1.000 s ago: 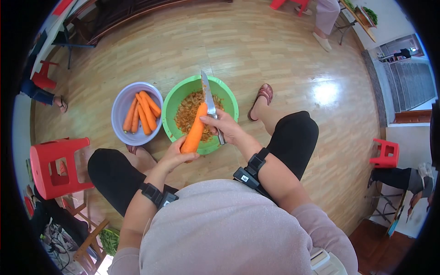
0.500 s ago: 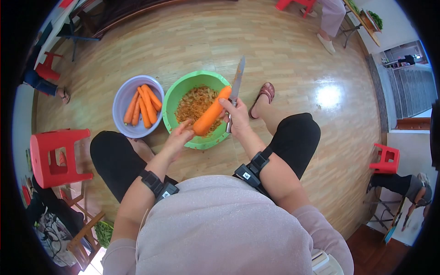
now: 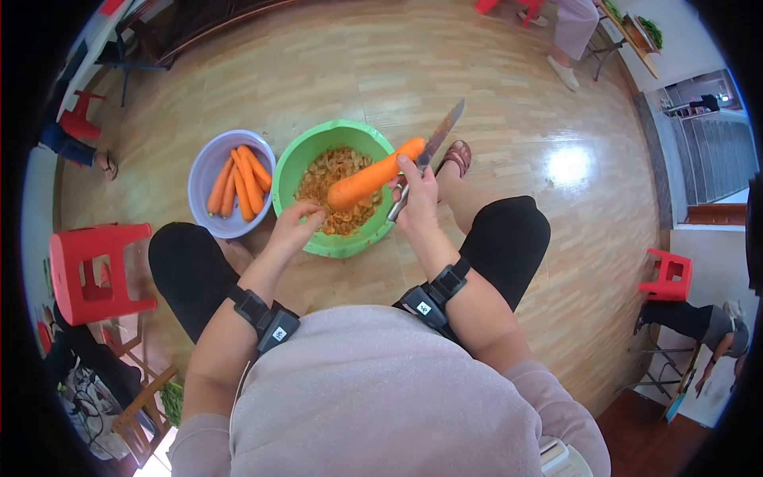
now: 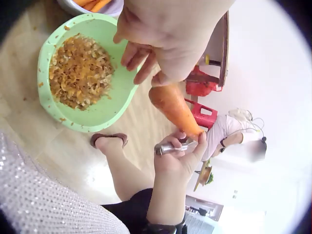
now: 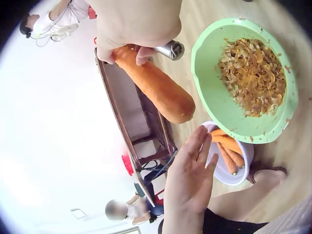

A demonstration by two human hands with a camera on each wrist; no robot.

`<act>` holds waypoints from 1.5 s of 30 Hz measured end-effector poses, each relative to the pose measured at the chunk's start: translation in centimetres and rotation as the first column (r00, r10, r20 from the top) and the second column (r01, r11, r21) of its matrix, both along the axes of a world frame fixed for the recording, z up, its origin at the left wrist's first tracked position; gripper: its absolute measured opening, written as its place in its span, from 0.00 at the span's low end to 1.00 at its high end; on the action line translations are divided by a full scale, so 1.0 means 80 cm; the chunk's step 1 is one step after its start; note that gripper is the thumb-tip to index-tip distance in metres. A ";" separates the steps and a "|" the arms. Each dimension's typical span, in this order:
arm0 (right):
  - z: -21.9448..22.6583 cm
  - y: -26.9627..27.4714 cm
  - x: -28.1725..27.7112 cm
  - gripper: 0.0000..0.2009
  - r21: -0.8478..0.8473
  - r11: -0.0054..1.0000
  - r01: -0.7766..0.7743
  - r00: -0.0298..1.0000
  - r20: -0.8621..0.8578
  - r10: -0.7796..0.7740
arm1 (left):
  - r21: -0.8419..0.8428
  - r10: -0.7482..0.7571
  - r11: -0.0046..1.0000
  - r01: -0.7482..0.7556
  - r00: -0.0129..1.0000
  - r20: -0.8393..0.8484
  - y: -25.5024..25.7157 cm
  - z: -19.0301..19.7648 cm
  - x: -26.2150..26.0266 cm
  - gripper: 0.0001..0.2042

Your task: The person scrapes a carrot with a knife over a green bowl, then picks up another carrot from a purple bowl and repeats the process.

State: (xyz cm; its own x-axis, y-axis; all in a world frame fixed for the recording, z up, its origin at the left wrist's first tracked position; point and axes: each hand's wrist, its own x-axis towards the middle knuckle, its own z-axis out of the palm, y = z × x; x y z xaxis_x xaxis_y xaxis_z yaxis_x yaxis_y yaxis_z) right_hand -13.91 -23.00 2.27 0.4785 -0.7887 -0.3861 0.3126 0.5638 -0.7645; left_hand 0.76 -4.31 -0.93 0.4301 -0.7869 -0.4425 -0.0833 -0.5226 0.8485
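My right hand grips a kitchen knife by its metal handle, and the same hand pinches the narrow end of a large orange carrot. The blade points up and to the right, away from my body. The carrot's thick end hangs free over a green basin holding a heap of peelings. My left hand is off the carrot, close to that thick end, its fingers relaxed, as the right wrist view also shows. In the left wrist view the knife handle sticks out past my right palm.
A pale purple basin with several carrots stands just left of the green one. My knees and sandalled feet flank the basins. A red stool is at the left, another red stool at the right. Other people are around the room.
My left hand has let go of the carrot and drawn back to the left. My right hand has carried the carrot and knife rightward, tilting both further to the right.
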 end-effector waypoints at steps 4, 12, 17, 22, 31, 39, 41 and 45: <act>0.017 0.009 0.006 0.14 -0.041 0.999 0.019 0.999 0.030 -0.018 | 0.055 -0.060 0.995 0.082 0.946 -0.319 -0.035 0.044 -0.034 0.24; 0.055 0.052 0.021 0.18 -0.341 0.907 -0.246 0.968 -0.045 0.245 | -0.111 0.131 0.728 -0.676 0.297 -0.946 -0.052 0.056 -0.034 0.23; 0.050 0.057 0.031 0.18 -0.395 0.829 -0.396 0.915 -0.092 0.393 | -0.114 0.186 0.559 -0.821 0.258 -0.948 -0.051 0.072 -0.010 0.19; 0.055 0.044 0.021 0.15 -0.462 0.678 -0.572 0.820 -0.352 0.452 | -0.048 0.292 0.564 -0.824 0.254 -0.922 -0.038 0.065 0.004 0.22; 0.023 0.046 0.028 0.12 -0.536 0.416 -0.734 0.656 -0.718 0.233 | -0.043 0.187 0.825 -0.564 0.343 -0.920 0.001 0.039 0.006 0.13; 0.023 0.053 0.034 0.16 -0.597 0.003 -0.802 0.595 -0.800 0.080 | -0.005 0.235 0.915 -0.403 0.544 -0.805 0.007 0.046 0.000 0.17; 0.017 0.053 0.034 0.17 -0.603 -0.005 -0.798 0.602 -0.797 0.052 | 0.087 0.314 0.911 -0.404 0.540 -0.781 0.006 0.048 -0.001 0.18; -0.003 0.043 0.034 0.18 -0.533 0.027 -0.846 0.530 -0.845 -0.066 | 0.122 0.323 0.922 -0.367 0.555 -0.767 0.006 0.040 -0.001 0.19</act>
